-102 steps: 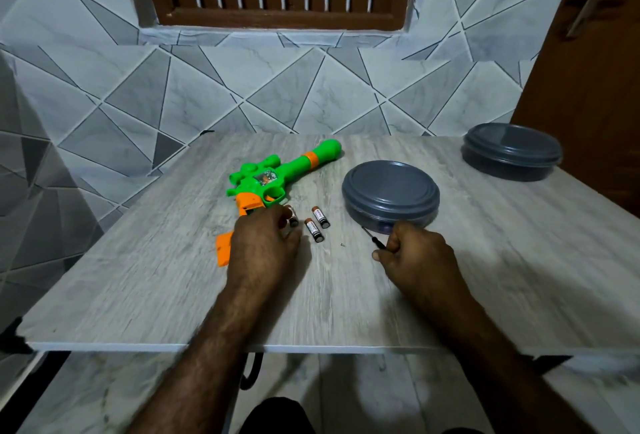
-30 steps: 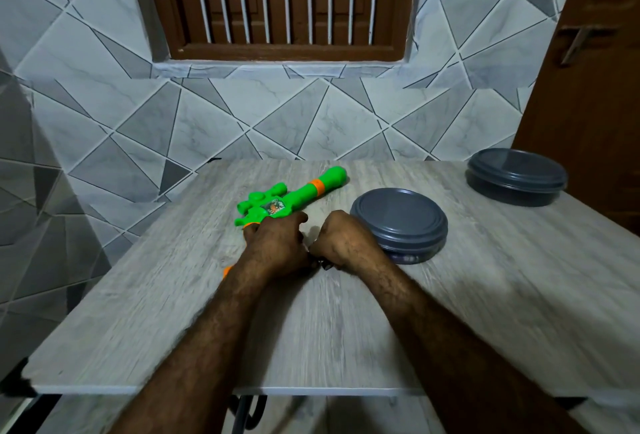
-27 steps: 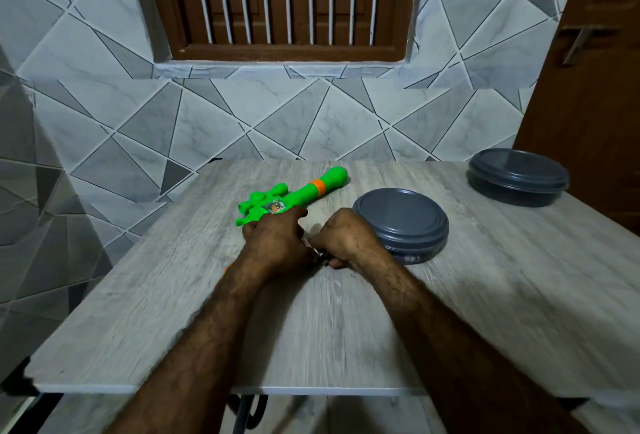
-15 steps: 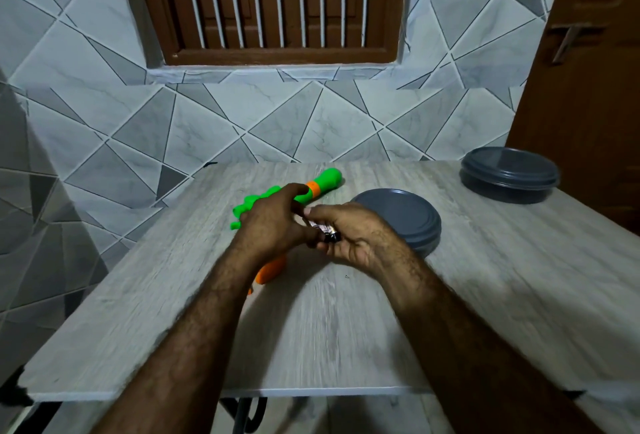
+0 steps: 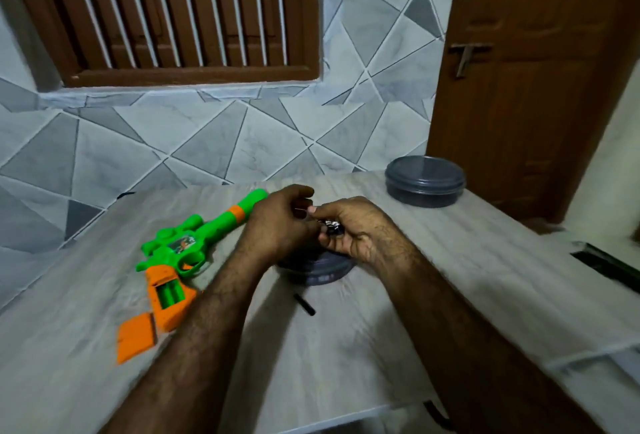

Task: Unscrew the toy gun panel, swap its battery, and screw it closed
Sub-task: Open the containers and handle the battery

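The green and orange toy gun (image 5: 194,243) lies on the table at the left, its orange grip open so that the green battery bay (image 5: 169,295) shows. The loose orange panel (image 5: 136,336) rests beside the grip. My right hand (image 5: 353,229) is raised above the table and cups the small batteries (image 5: 331,226). My left hand (image 5: 280,222) meets it from the left, fingertips pinched at the batteries. A small black screwdriver (image 5: 304,304) lies on the table below my hands.
A round grey lidded container (image 5: 318,269) sits under my hands, mostly hidden. A second one (image 5: 425,184) stands at the back right by the brown door (image 5: 530,87). The grey table (image 5: 346,347) backs onto a tiled wall with a barred window.
Both hands gathered the batteries from the table and lifted them above the grey container. The screwdriver left my right hand and now lies on the table. The view swung right.
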Motion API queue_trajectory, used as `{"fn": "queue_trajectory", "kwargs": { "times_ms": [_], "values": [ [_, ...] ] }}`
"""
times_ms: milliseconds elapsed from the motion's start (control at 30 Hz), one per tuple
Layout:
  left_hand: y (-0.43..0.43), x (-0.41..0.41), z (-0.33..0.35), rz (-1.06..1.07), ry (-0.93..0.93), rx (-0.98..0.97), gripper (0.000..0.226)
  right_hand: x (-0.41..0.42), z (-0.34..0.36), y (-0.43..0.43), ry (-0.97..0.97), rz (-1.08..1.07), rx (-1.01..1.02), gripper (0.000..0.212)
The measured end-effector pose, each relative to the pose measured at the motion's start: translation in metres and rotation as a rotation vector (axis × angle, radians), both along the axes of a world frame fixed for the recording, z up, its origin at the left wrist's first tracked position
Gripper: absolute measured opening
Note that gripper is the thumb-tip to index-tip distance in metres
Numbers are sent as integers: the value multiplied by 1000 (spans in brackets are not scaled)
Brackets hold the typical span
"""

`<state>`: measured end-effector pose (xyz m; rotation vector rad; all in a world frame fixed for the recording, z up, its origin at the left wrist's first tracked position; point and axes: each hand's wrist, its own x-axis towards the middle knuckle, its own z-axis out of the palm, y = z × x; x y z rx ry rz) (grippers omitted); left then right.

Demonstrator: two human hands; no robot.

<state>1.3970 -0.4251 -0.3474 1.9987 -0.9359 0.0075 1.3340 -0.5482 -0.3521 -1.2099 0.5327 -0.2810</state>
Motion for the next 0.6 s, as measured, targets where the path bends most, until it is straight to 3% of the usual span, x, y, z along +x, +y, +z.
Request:
{"fn": "queue_trajectory", "kwargs": {
  "times_ms": [333,500,600],
  "values": [
    [-108,-19,-8,-100,314,-136,39,-40,4,-96,19,-143,101,9],
    [-163,-24,-14,-86,473,-138,9,-56,-5,-144,-2,-255,126,23],
    [-195,-26,-19,-87,548,-128,9,-63,-8,-173,27,-327,140,20]
  ]
}}
